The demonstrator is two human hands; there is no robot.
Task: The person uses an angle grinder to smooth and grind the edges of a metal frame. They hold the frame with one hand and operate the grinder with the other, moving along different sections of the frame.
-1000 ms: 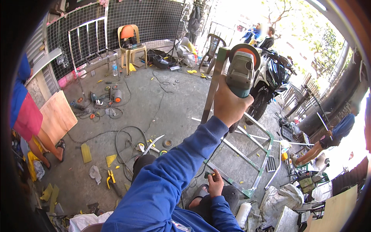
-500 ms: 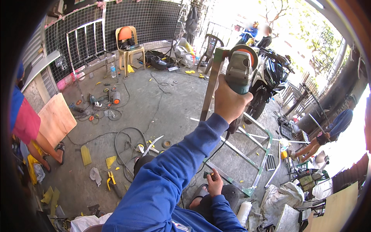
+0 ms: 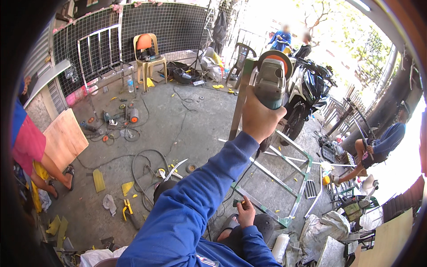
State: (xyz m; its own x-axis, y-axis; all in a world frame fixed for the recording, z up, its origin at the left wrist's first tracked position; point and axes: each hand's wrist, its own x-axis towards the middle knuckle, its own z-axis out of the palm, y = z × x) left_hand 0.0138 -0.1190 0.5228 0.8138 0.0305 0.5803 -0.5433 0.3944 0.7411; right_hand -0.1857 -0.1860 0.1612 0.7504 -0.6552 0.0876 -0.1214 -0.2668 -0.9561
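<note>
My left hand [image 3: 262,116], stretched far forward, is wrapped round an angle grinder [image 3: 270,82]. Its orange-faced disc [image 3: 282,60] is at the top, beside the green-painted end of an upright metal bar [image 3: 240,104]; whether they touch I cannot tell. The power cord [image 3: 241,181] trails down from the tool. Lower down, my right hand [image 3: 246,213] is closed, its fingertips at a small dark piece [image 3: 236,202] I cannot make out. That hand is near the lower rail of a ladder-like metal frame [image 3: 278,187] with green-painted corners.
A motorcycle [image 3: 302,91] stands behind the grinder. Cables [image 3: 141,171], pliers [image 3: 127,208] and power tools [image 3: 106,115] lie on the floor to the left. A person [image 3: 31,142] stands beside a plywood sheet [image 3: 66,138]; another person [image 3: 384,142] is at right, near scrap and sacks [image 3: 324,224].
The grinder has shifted slightly left in my left hand. My right hand stays nearly where it was. The person at right has changed leg position, and the people behind the motorcycle have shifted.
</note>
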